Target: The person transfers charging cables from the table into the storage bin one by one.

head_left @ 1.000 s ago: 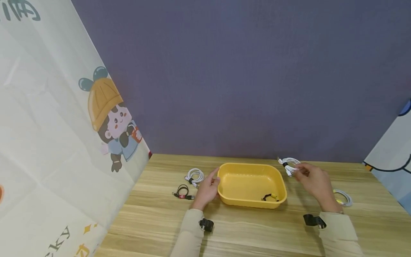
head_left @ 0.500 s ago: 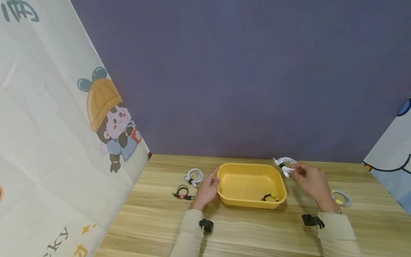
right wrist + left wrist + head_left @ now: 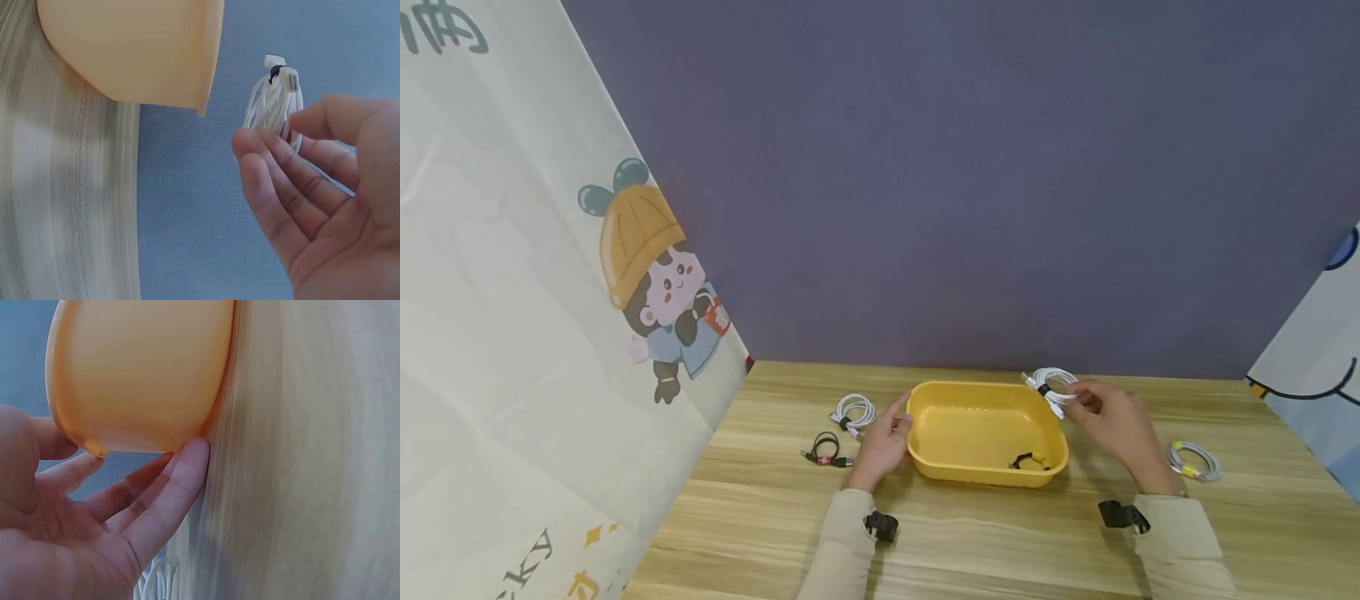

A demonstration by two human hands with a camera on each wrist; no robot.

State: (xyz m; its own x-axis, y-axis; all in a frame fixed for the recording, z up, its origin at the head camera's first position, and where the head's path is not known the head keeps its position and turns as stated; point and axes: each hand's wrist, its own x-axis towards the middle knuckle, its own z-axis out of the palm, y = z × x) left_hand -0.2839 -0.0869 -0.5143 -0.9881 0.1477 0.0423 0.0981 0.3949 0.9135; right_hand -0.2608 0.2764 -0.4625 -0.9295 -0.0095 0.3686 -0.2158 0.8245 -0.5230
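Observation:
My right hand (image 3: 1112,421) pinches a coiled white USB cable (image 3: 1055,383) between thumb and fingers, up by the right rim of a yellow plastic basin (image 3: 985,476). A black tie binds the coil, and its plugs point left, overlapping the basin's far right corner in the head view. In the right wrist view the cable (image 3: 275,103) hangs beside the basin's wall (image 3: 144,56). My left hand (image 3: 882,450) rests against the basin's left end, fingers nearly straight, fingertips (image 3: 194,453) on the outer wall. A small black and yellow cable (image 3: 1032,460) lies inside the basin.
Left of the basin lie a coiled white cable (image 3: 853,413) and a black cable with a red tie (image 3: 826,450). A grey-white coil with yellow ties (image 3: 1195,461) lies at the right. A dark panel (image 3: 985,183) stands behind the wooden table (image 3: 1000,542).
My right hand has moved left with the white cable, bringing it from beside the basin to its right rim. The left hand and the basin have stayed put.

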